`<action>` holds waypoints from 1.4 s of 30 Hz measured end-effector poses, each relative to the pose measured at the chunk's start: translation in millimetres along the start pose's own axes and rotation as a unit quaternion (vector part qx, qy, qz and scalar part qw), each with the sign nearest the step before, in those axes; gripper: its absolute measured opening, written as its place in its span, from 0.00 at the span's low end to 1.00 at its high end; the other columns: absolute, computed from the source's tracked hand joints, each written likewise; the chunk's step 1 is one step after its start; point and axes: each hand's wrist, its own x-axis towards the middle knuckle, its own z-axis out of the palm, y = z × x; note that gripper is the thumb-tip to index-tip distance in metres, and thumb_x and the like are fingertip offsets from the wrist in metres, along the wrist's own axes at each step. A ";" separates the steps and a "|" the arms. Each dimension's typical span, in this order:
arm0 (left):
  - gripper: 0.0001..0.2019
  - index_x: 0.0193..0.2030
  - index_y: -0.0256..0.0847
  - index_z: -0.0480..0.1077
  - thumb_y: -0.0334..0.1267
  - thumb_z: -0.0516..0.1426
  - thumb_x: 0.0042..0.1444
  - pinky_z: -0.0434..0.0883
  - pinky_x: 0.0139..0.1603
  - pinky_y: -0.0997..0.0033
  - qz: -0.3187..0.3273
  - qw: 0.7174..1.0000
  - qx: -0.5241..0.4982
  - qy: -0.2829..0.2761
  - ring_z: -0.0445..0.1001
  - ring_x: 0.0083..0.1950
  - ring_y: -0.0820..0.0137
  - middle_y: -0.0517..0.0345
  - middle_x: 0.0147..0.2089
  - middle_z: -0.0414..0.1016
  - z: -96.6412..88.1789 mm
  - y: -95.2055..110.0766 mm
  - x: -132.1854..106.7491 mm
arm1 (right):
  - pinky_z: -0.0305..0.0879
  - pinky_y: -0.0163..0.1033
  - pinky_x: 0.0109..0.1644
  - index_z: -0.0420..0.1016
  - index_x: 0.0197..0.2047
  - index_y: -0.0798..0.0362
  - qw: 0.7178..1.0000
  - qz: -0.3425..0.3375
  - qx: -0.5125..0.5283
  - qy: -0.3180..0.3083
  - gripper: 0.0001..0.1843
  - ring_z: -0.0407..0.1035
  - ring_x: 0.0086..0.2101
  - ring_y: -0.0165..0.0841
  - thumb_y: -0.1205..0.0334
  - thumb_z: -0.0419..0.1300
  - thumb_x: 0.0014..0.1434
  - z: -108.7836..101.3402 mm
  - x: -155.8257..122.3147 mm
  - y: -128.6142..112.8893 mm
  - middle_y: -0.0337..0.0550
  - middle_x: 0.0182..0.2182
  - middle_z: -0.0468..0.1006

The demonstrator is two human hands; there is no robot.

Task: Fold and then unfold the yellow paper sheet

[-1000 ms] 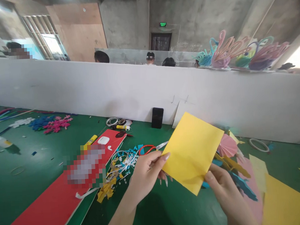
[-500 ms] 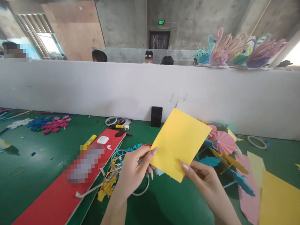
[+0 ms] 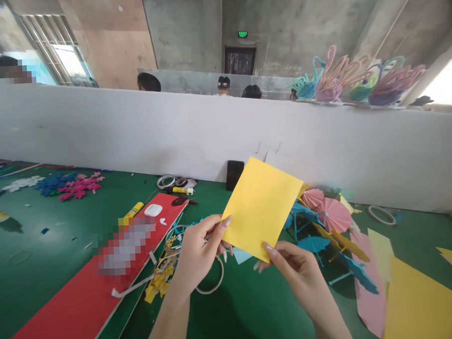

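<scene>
A flat yellow sheet of paper (image 3: 263, 205) is held up above the green table, tilted in the air. My left hand (image 3: 205, 248) pinches its left corner between thumb and fingers. At the lower corner, my right hand (image 3: 292, 266) grips the same sheet, thumb in front and fingers behind. Beneath my left hand lie a white ring (image 3: 212, 285) and a heap of yellow and blue paper scraps (image 3: 159, 280). Small blue, yellow and pink paper umbrellas (image 3: 335, 214) stand to the right of the sheet.
A long red board (image 3: 67, 301) lies at left, with a white earphone case (image 3: 153, 210) and glue stick (image 3: 134, 211) near its far end. A black phone (image 3: 234, 175) leans on the white partition (image 3: 152, 125). More yellow paper (image 3: 422, 301) lies at right. People sit beyond the partition.
The yellow sheet and both hands have shifted slightly left in view, and the sheet sits a little higher. Both hands keep hold of it.
</scene>
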 end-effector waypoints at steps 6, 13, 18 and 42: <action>0.14 0.25 0.41 0.63 0.44 0.53 0.60 0.65 0.20 0.81 0.016 1.000 0.020 0.004 0.69 0.19 0.75 0.66 0.18 0.61 -5.2 2.4 -0.7 | 0.70 0.35 0.34 0.78 0.26 0.51 0.999 0.007 0.046 -0.005 0.09 0.73 0.26 0.33 0.56 0.65 0.53 5.3 -0.6 5.3 0.39 0.21 0.78; 0.13 0.27 0.40 0.65 0.43 0.53 0.60 0.65 0.19 0.82 0.033 0.999 0.038 0.000 0.71 0.20 0.74 0.65 0.17 0.63 -7.2 2.6 -1.7 | 0.71 0.38 0.39 0.80 0.32 0.51 0.997 0.029 0.058 -0.032 0.09 0.76 0.32 0.36 0.55 0.68 0.50 3.2 1.6 -1.1 0.43 0.28 0.81; 0.14 0.26 0.41 0.66 0.45 0.54 0.59 0.64 0.18 0.81 0.030 0.999 0.027 -0.013 0.69 0.18 0.74 0.64 0.18 0.65 -6.9 3.7 -1.0 | 0.68 0.37 0.32 0.79 0.24 0.51 0.999 0.003 0.029 0.034 0.13 0.72 0.28 0.36 0.50 0.68 0.48 4.8 2.5 -1.6 0.41 0.22 0.78; 0.15 0.26 0.39 0.69 0.47 0.56 0.56 0.64 0.17 0.82 0.022 0.999 0.037 -0.013 0.69 0.19 0.74 0.63 0.19 0.66 -19.1 -1.4 -2.8 | 0.69 0.36 0.39 0.83 0.35 0.47 0.993 -0.012 0.109 -0.043 0.07 0.72 0.32 0.33 0.56 0.64 0.55 2.6 8.5 -6.8 0.40 0.31 0.81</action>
